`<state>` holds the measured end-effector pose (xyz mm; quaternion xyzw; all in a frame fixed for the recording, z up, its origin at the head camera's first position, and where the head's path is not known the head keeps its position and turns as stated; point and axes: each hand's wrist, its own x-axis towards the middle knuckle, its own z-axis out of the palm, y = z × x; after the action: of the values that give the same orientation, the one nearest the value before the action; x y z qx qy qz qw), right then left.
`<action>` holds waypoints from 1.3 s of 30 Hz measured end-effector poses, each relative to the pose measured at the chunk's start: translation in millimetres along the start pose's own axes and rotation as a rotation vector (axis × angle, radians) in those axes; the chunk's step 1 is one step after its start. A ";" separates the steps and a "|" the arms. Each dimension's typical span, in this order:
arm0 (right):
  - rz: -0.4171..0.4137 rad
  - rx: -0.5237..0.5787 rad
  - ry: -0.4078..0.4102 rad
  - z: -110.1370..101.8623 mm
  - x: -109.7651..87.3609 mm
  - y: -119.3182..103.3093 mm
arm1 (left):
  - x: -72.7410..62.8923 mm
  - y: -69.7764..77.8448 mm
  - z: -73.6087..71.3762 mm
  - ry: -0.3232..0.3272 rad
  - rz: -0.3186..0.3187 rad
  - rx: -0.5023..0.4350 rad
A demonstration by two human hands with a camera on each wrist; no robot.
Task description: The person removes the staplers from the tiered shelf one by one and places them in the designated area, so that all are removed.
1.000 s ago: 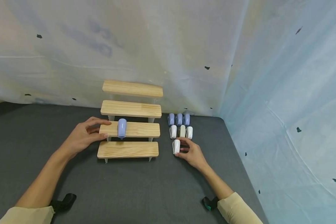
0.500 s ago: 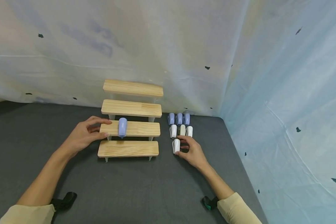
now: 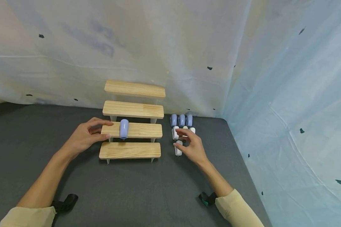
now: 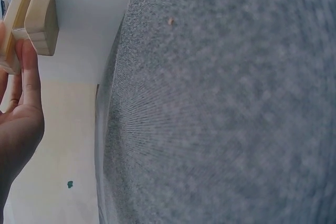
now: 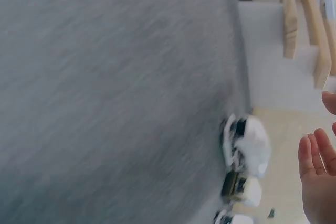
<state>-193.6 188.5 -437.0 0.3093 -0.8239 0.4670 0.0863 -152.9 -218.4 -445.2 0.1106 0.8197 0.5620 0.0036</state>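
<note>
In the head view my left hand (image 3: 80, 138) grips the left end of a step on the four-tier wooden stand (image 3: 145, 130), thumb at its front edge and forefinger over the top. On that step lies a blue mini stapler (image 3: 124, 128). To the right, my right hand (image 3: 194, 148) hovers with spread fingers and holds nothing. Under its thumb a white mini stapler (image 3: 178, 152) stands on the dark mat. Behind it are another white stapler (image 3: 175, 133), a beige one (image 3: 185, 127) and a further white one (image 3: 192, 130), the last two partly hidden by the hand.
Three blue staplers (image 3: 181, 120) form the back row, close to the rear sheet. Pale sheeting (image 3: 287, 126) with dark marks hangs behind and along the right side of the dark mat (image 3: 136, 195).
My right hand has let go of the front white stapler and lifted slightly up and away from the mat. The left hand keeps its grip on the stand.
</note>
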 end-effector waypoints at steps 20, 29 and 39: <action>-0.198 0.014 -0.085 27.6 35.8 -43.8 | 0.9 2.6 -0.7 -0.003 0.018 -0.018; -0.201 0.010 -0.166 46.9 54.4 -49.7 | -1.7 -1.0 -3.2 0.002 0.009 -0.009; -0.148 0.012 -0.221 64.2 70.3 -65.1 | -0.7 2.2 0.6 0.007 0.009 0.004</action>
<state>-201.6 81.3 -395.3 0.4192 -0.8006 0.4273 0.0273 -151.7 -217.2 -443.5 0.1125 0.8202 0.5608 -0.0018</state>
